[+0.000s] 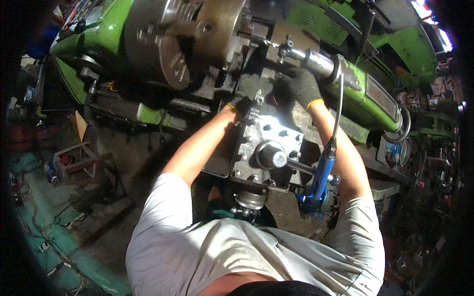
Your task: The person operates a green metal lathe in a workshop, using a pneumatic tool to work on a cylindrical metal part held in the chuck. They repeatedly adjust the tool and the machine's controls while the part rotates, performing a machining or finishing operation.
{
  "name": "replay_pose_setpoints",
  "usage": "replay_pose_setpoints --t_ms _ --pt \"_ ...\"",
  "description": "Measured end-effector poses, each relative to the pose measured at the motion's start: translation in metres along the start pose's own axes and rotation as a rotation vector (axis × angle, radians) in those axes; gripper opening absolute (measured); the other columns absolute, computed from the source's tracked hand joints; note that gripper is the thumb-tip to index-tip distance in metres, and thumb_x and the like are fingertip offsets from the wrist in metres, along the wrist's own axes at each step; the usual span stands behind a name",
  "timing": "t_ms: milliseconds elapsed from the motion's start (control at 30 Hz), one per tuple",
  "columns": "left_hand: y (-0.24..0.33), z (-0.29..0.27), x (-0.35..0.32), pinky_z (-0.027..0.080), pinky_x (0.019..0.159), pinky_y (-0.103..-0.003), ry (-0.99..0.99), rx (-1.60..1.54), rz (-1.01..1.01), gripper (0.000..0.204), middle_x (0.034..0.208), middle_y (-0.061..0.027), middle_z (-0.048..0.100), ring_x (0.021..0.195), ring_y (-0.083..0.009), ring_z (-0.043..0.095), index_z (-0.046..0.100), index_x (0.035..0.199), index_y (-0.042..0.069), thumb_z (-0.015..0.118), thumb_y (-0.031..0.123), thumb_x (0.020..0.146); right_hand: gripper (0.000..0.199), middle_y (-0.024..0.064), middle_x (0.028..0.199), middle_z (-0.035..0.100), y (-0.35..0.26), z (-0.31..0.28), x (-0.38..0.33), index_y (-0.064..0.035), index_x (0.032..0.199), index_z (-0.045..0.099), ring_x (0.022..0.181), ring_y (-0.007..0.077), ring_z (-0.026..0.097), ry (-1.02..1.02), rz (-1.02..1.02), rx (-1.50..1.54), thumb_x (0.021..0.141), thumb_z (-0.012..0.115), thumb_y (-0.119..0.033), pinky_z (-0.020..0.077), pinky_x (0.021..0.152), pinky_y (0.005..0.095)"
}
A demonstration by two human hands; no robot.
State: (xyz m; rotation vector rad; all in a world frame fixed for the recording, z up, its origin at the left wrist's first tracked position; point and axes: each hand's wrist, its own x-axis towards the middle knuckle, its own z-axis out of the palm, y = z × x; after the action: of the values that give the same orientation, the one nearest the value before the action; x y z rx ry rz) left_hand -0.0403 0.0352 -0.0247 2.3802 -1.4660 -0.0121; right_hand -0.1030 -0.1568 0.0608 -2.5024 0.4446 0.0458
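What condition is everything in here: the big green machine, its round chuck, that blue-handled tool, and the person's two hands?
Lathe: green, grimy, lit brightly at the carriage.
Chuck: jaws closed in toward the centre; whether it is turning cannot be told.
Left hand: dark glove, resting on the carriage top.
Right hand: dark glove, pressed on the carriage top beside the left.
Blue-handled tool: upright, unheld, by the right forearm.

Grey lathe carriage (266, 143), upright, btwn gloved hands
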Motion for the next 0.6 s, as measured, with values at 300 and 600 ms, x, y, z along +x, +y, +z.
replay_pose_setpoints --t_ms 300,600 --pt "0.006 -0.013 -0.006 0.043 0.101 -0.049 0.342 -0.279 0.146 0.073 0.130 -0.0151 0.064 0.113 -0.0367 0.060 0.061 0.136 0.015 0.081 0.046 0.073 0.024 0.0050 0.091 0.072 0.024 -0.015 -0.068 0.0010 0.113 0.072 0.077 0.0111 0.064 0.031 -0.068 0.319 0.096 0.071 -0.015 0.0516 0.068 0.0278" --pt "0.008 -0.035 0.002 0.044 0.099 -0.049 0.301 -0.033 0.247 0.076 0.130 -0.0134 0.064 0.113 -0.0355 0.060 0.060 0.138 0.015 0.081 0.049 0.073 0.027 0.0203 0.103 0.074 0.037 -0.017 -0.079 -0.0041 0.113 0.074 0.096 0.0335 0.074 0.123 -0.143 0.345 0.090 0.074 -0.017 0.0569 0.084 0.0403"
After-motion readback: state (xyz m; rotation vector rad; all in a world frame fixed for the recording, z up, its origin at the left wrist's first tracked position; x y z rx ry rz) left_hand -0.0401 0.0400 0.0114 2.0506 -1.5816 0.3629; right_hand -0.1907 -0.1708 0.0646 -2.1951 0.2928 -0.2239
